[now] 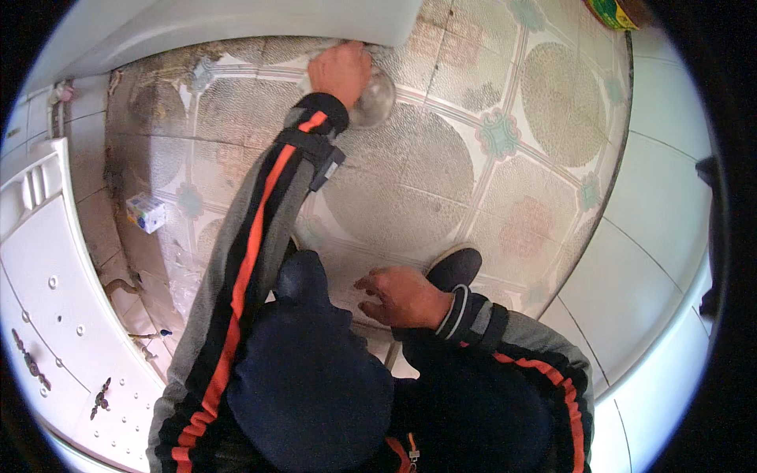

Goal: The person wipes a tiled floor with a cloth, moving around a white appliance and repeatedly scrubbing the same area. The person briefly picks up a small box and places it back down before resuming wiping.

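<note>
My left hand (341,72) reaches far forward, low over the patterned floor tiles, close under the edge of a large white smooth-sided fixture (315,24). Its fingers look curled, but their tips are hidden. Beside it, on the right, is a round, greyish, shiny object (377,98) that I cannot identify; whether the hand touches it is unclear. My right hand (406,297) hangs near my knees with loosely bent fingers apart and nothing in them. A white band (457,314) circles that wrist.
A small white, blue and green packet (146,213) rests on the floor at left. A white panel with small fittings (59,315) stands at far left, a small tap (154,335) beside it. White wall tiles (654,197) curve along the right. A yellow-green package (611,12) shows at top right.
</note>
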`<act>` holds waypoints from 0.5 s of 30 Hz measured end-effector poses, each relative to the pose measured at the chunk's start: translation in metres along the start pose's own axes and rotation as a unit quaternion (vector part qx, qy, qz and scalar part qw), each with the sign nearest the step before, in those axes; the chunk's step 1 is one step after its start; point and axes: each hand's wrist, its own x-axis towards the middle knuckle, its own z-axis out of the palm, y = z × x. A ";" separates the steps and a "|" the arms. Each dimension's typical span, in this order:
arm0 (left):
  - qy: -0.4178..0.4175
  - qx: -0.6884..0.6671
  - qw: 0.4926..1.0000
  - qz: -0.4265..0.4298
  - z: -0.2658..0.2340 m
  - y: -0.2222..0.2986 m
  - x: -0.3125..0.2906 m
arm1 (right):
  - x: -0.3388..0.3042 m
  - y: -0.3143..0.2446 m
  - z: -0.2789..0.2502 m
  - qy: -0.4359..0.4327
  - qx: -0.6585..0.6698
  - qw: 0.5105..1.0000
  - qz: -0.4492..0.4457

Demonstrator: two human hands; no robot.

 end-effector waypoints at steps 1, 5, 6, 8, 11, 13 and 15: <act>-0.020 0.026 0.999 -0.015 0.001 0.000 0.000 | -0.003 0.003 -0.001 0.018 0.017 1.000 0.002; -0.043 0.019 0.996 -0.071 0.006 0.002 -0.002 | -0.008 0.008 -0.002 0.010 0.040 0.999 0.023; -0.058 0.030 0.996 -0.060 0.007 0.001 -0.002 | -0.007 0.008 0.001 -0.004 0.057 0.998 0.016; -0.090 0.034 0.995 -0.005 0.006 -0.003 -0.002 | -0.002 0.008 0.006 0.043 0.043 0.998 -0.006; -0.059 0.025 0.997 -0.031 0.005 -0.013 0.002 | -0.001 0.010 0.014 0.062 0.047 0.997 -0.020; -0.038 0.028 0.996 -0.073 0.007 -0.018 0.005 | -0.007 0.014 0.015 0.077 0.056 0.995 -0.011; -0.004 0.029 0.994 -0.109 0.011 -0.016 0.003 | -0.013 0.016 0.013 0.098 0.059 0.993 0.002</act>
